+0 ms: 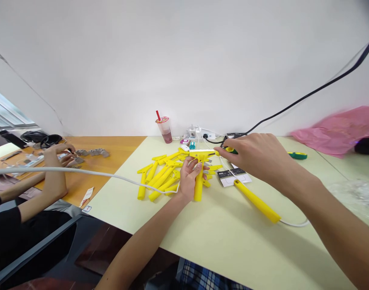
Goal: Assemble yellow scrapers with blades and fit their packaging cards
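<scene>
the left hand (189, 177) is curled around a yellow plastic handle (198, 183), fingers wrapped over its far side, holding it roughly upright off the pale table (226, 241). across the top of that handle sits a yellow crosspiece (202, 153) with a small metal part on it. the right hand (253, 155) is closed in a pinch grip on a screwdriver (229, 150) with a yellow and green handle, its tip set against the right end of the crosspiece.

just behind and to the left of the left hand lies a heap of yellow handles (160, 175), touching and crossing one another. a single long yellow handle (257, 201) lies near and to the right, with a white cable (293, 223) running from its near end. a printed card (234, 176) lies flat under the right hand. a second green and yellow screwdriver (297, 155) lies farther right, well apart from the hands.

at the far edge by the wall stand a plastic cup (164, 129) with a red straw and a power strip (202, 133), from which a black cable (308, 94) climbs to the right. a pink bag (338, 131) sits at far right.

on the wooden table (118, 147) to the left, another person's hands (62, 155) rest among small grey metal parts (92, 152).
</scene>
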Available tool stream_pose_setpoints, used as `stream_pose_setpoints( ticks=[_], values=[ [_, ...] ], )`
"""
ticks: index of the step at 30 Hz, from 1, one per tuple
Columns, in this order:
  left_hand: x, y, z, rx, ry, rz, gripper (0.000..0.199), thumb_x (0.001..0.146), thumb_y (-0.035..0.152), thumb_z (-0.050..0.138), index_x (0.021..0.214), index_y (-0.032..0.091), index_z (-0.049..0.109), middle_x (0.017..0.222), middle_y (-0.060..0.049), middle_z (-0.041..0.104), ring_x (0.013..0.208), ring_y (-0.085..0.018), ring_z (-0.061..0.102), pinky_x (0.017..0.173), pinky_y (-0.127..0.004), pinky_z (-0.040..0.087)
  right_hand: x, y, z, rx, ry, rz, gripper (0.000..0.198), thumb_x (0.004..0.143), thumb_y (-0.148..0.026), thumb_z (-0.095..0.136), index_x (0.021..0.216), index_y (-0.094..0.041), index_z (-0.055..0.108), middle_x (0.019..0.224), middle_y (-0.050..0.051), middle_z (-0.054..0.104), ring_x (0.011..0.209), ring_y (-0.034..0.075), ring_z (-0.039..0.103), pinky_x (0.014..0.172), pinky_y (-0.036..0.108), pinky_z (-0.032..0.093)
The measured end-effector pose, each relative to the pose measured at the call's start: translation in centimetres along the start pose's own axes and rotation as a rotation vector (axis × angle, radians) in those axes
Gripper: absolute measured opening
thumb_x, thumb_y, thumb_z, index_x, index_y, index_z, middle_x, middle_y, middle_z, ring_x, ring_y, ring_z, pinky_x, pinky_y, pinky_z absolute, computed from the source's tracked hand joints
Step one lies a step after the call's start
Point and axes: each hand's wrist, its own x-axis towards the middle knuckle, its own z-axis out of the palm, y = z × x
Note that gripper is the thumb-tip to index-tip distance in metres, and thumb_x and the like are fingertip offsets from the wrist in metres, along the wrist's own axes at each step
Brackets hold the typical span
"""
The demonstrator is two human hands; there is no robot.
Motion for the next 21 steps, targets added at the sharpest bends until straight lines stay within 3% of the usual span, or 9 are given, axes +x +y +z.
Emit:
stream_pose_setpoints(
  ticks=[8,14,17,21],
  values=[
    [-0.2,-0.4,0.2,0.064,-0.021,0.051,0.058,0.079,0.050,0.094,0.113,0.024,0.053,0.117,-0.006,0.066,0.092,-0.022,0.077,0.057,-0.024,0.053,0.1,0.0,0.2,0.104,0.080,0.184,0.052,0.106,-0.055,0.051,0.080,-0.019,0.078,0.053,0.008,0.057,0.057,0.025,0.054,0.059,0.034,0.024],
    [0.5,-0.2,-0.6,0.014,0.118,0.019,0.061,0.074,0.043,0.098,0.113,0.024,0.055,0.116,-0.004,0.065,0.096,-0.021,0.076,0.062,-0.023,0.052,-0.5,0.4,-1.3,0.168,0.235,0.247,0.061,0.107,-0.061,0.046,0.075,-0.020,0.077,0.054,0.009,0.058,0.051,0.022,0.044,0.059,0.036,0.027],
    [0.7,0.3,-0.7,-0.055,0.064,-0.033,0.061,0.071,0.038,0.100,0.112,0.024,0.056,0.113,-0.003,0.065,0.098,-0.022,0.076,0.061,-0.023,0.051,-0.9,0.7,-2.1,0.237,0.287,0.233,0.063,0.106,-0.065,0.045,0.071,-0.022,0.075,0.050,0.007,0.053,0.049,0.020,0.039,0.061,0.037,0.028],
    [0.3,0.6,-0.2,-0.089,-0.003,-0.104,0.065,0.067,0.034,0.102,0.112,0.025,0.055,0.109,-0.001,0.063,0.096,-0.022,0.077,0.061,-0.025,0.051,-0.7,0.5,-2.0,0.342,0.232,0.190,0.062,0.106,-0.065,0.048,0.065,-0.023,0.069,0.048,0.003,0.048,0.050,0.018,0.037,0.061,0.036,0.028]
  ],
)
